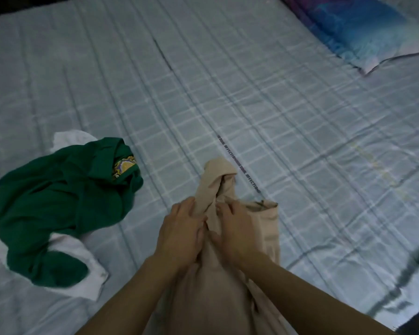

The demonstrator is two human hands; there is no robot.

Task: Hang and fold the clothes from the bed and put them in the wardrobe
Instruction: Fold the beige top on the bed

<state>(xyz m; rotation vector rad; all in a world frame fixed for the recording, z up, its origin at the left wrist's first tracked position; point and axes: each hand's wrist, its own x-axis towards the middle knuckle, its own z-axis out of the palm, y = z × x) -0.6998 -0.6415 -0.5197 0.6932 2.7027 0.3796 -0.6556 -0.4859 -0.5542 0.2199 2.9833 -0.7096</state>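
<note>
At the middle of the near side of the bed, both forearms reach forward side by side, palms down. The left hand (182, 228) and right hand (236, 229) sit almost touching, each with fingers curled into a gathered fold of the one beige garment (218, 286), clenching it between them. The garment's bunched top pokes up just beyond the fingers and the rest trails back toward the person. Left of the grip, apart from it, lies one crumpled green garment (53, 197) on top of white cloth (82, 269); whether the white is one piece or two cannot be told. Far beyond the grip to the right rests one patterned pillow (353, 27). Ahead and to the right, the checked blue sheet (203, 93) lies bare up to the bed's edge.
</note>
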